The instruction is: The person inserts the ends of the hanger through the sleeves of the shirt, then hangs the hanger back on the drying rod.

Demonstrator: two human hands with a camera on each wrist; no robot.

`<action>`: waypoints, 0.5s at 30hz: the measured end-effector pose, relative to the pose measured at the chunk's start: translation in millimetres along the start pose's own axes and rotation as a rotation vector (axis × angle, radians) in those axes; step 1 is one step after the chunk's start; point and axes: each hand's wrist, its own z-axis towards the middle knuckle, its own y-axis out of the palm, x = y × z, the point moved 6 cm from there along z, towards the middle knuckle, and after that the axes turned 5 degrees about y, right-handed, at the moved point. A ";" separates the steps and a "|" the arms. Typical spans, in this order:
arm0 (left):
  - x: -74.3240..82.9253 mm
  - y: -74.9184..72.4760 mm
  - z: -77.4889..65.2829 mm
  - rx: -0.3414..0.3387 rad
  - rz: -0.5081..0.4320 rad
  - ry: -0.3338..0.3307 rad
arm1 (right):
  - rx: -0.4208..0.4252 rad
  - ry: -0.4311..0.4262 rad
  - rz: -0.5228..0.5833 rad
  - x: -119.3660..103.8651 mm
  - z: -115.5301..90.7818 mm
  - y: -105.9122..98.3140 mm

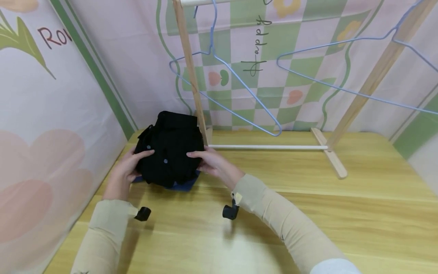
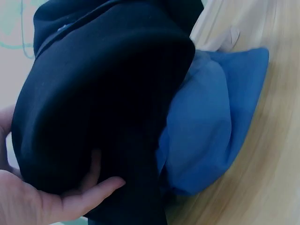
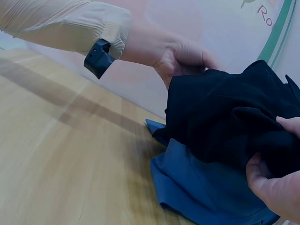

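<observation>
One black garment (image 1: 176, 140), blue cloth (image 2: 201, 117) half-hidden

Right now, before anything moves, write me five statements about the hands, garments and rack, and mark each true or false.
1. The left hand and right hand both hold the black buttoned garment. True.
2. The blue garment lies on top of the black one. False: it lies beneath.
3. The clothes rack's bottom rail is white. True.
4. The left blue wire hanger carries a shirt. False: it hangs bare.
5. In the head view, two buttons show on the black garment. True.
</observation>
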 end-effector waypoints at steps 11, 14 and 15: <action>-11.3 -12.8 3.2 0.038 0.086 -0.043 | 0.001 0.004 -0.002 -0.1 -0.2 -2.8; -16.1 -17.8 1.7 0.063 0.118 -0.086 | -0.004 0.007 -0.008 0.2 -1.1 -3.1; -17.4 -18.7 1.2 0.064 0.136 -0.097 | -0.005 0.007 -0.010 0.2 -1.3 -3.3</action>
